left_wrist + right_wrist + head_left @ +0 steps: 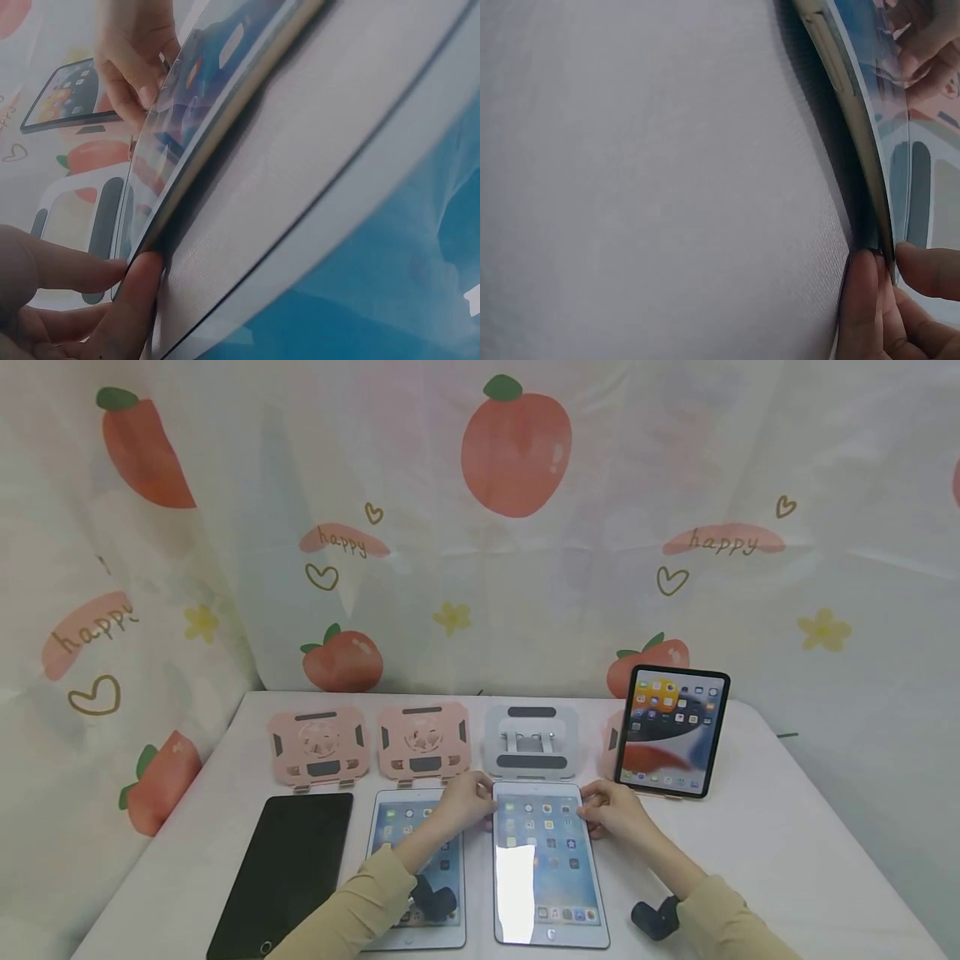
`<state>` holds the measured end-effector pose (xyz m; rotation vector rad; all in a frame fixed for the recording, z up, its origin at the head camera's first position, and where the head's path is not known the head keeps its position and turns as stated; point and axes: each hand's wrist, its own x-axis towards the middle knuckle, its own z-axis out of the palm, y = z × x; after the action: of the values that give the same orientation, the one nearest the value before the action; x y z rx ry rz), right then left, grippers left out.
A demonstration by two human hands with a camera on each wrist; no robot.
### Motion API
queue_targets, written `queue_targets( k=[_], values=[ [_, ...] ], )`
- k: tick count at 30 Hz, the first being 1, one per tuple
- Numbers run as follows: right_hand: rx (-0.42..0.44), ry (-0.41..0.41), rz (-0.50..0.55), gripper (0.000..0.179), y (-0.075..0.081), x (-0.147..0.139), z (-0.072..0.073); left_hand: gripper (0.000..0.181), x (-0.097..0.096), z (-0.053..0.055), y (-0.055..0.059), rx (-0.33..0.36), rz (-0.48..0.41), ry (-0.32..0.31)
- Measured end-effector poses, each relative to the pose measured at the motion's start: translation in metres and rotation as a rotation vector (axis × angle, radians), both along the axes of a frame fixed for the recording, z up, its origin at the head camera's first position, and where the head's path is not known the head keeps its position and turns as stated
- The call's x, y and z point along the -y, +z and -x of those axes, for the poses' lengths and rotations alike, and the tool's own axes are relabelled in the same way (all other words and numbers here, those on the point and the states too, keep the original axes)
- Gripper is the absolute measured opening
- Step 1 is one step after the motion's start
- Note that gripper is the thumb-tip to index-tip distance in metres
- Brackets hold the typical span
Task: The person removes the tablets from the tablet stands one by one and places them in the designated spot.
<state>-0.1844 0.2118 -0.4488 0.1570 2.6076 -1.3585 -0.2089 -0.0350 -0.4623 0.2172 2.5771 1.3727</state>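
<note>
A white-framed tablet [555, 868] with its screen lit lies in front of the grey stand [531, 742]. At its upper left corner my left hand [467, 803] pinches the edge between thumb and fingers. The right hand [618, 812] does the same at the upper right corner. Both wrist views show the tablet's side [199, 154] tilted up, with a dark shadow under it. In the right wrist view, the thumb and fingers [862, 292] grip its edge [855, 112] from both faces.
Left of it lie a second white tablet [411, 935] and a black tablet [288, 860], partly behind my left sleeve. Two pink stands [321, 745] [424, 740] stand in the back row. At the right a black-framed tablet [672, 731] leans on another pink stand [609, 745].
</note>
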Motion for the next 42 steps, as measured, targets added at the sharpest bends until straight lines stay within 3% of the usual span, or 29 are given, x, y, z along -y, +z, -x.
queue_targets(
  k=[10,20,25,34,42],
  values=[
    [-0.034,-0.021,-0.038,0.029,-0.001,0.006,-0.003,0.040,-0.003,0.000,0.001,-0.073,0.060,-0.049],
    [0.006,-0.022,-0.023,0.027,-0.002,0.001,-0.006,0.039,-0.002,0.000,0.001,-0.067,0.104,-0.070],
    [0.024,-0.001,-0.021,0.028,-0.001,-0.005,-0.011,0.037,-0.001,-0.002,0.004,-0.096,0.105,-0.081],
    [-0.047,0.035,-0.045,0.026,0.002,-0.026,-0.018,0.029,-0.007,-0.006,0.010,-0.188,0.120,-0.091],
    [-0.090,0.002,-0.075,0.028,0.009,-0.049,-0.021,0.024,-0.022,-0.001,0.011,-0.188,0.058,-0.133]
  ],
)
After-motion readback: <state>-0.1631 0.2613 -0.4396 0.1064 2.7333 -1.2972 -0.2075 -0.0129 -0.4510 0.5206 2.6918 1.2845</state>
